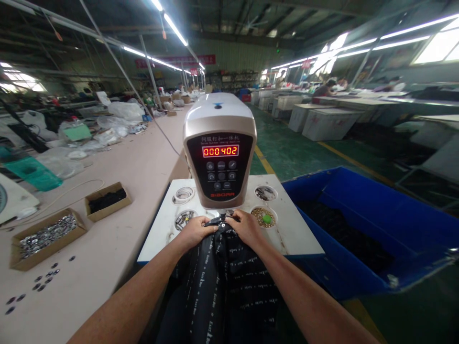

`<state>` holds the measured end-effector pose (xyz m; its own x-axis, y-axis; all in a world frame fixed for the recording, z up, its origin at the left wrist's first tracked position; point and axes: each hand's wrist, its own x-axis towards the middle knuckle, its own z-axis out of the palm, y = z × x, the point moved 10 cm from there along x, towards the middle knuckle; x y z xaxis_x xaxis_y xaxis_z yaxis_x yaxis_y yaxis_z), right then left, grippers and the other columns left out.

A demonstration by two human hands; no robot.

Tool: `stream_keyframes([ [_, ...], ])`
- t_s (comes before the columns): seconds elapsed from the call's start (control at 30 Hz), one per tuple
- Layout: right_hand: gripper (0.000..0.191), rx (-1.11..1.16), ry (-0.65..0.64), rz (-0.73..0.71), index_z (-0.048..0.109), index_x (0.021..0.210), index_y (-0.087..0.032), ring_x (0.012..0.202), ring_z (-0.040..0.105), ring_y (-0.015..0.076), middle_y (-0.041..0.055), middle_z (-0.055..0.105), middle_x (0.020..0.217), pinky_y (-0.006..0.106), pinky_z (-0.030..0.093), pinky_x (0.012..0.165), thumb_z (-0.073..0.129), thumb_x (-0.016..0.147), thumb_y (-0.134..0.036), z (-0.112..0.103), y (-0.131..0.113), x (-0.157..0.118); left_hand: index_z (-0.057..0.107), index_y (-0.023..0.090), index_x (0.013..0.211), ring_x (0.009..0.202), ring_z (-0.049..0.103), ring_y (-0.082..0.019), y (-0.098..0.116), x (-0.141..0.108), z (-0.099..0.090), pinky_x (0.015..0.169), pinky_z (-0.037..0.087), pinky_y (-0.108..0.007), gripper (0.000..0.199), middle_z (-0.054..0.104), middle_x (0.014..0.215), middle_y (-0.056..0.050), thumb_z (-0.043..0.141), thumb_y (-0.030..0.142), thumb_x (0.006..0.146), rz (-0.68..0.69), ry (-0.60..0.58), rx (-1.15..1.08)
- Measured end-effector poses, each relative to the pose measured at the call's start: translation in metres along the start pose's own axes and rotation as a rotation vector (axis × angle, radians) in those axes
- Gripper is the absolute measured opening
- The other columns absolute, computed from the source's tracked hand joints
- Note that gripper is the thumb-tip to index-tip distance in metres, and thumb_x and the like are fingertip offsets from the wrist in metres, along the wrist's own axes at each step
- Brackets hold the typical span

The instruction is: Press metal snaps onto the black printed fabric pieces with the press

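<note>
A black garment [206,291] printed with small white lettering hangs toward me from the front of the button machine [219,143]. My left hand [195,231] pinches its top edge from the left. On the other side my right hand [247,227] grips the same edge, thumb and fingers closed on the cloth. A small round metal button [223,224] shows on the fabric between the hands, just below the machine's head. The red display reads 000402. Folds of cloth and my fingers hide the exact spot where the machine meets the edge.
The white machine table [158,239] has round wells, one with brass-coloured studs [260,217]. To the left, a carton of metal buttons [48,239] and a carton of black pieces [107,199] stand on the long table [143,162]. A blue bin [405,239] holding dark cloth is at right.
</note>
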<state>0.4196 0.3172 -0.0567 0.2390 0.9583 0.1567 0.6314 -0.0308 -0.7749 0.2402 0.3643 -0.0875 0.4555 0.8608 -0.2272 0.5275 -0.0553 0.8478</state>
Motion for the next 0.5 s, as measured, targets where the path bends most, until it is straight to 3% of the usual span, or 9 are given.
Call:
stream_keyframes([
  [0.17, 0.014, 0.032, 0.001, 0.007, 0.074, 0.078, -0.020, 0.077, 0.066, 0.0194, 0.0032, 0.076, 0.081, 0.027, 0.043, 0.072, 0.070, 0.082, -0.033, -0.001, -0.001, 0.001, 0.067, 0.016, 0.084, 0.077, 0.065, -0.024, 0.007, -0.003, -0.003, 0.071, 0.047, -0.034, 0.039, 0.070, 0.077, -0.004, 0.070, 0.052, 0.068, 0.005, 0.040, 0.038],
  [0.27, 0.014, 0.072, -0.002, 0.016, 0.074, 0.078, -0.020, 0.078, 0.067, 0.0194, 0.0023, 0.076, 0.081, 0.027, 0.045, 0.073, 0.070, 0.081, -0.033, -0.005, -0.001, 0.002, 0.069, 0.016, 0.096, 0.093, 0.067, -0.028, 0.023, -0.017, -0.010, 0.085, 0.050, -0.039, 0.041, 0.074, 0.096, -0.008, 0.066, 0.050, 0.073, 0.063, 0.118, 0.086],
  [0.4, 0.017, 0.121, 0.042, 0.067, 0.075, 0.080, -0.020, 0.081, 0.069, 0.0197, 0.0015, 0.077, 0.082, 0.027, 0.047, 0.075, 0.070, 0.081, -0.035, -0.032, 0.015, -0.006, 0.061, 0.015, 0.123, 0.127, 0.054, -0.034, 0.042, -0.068, -0.037, 0.113, 0.037, -0.048, 0.058, 0.063, 0.132, -0.016, 0.058, 0.054, 0.080, 0.208, 0.402, 0.272],
  [0.5, 0.017, 0.156, 0.118, 0.164, 0.077, 0.083, -0.020, 0.079, 0.071, 0.0214, 0.0021, 0.077, 0.082, 0.028, 0.050, 0.072, 0.070, 0.082, -0.035, -0.085, 0.043, -0.031, 0.058, 0.024, 0.129, 0.129, 0.053, -0.030, 0.027, -0.125, -0.057, 0.112, 0.042, -0.046, 0.059, 0.061, 0.137, -0.009, 0.053, 0.059, 0.083, 0.313, 0.531, 0.388],
])
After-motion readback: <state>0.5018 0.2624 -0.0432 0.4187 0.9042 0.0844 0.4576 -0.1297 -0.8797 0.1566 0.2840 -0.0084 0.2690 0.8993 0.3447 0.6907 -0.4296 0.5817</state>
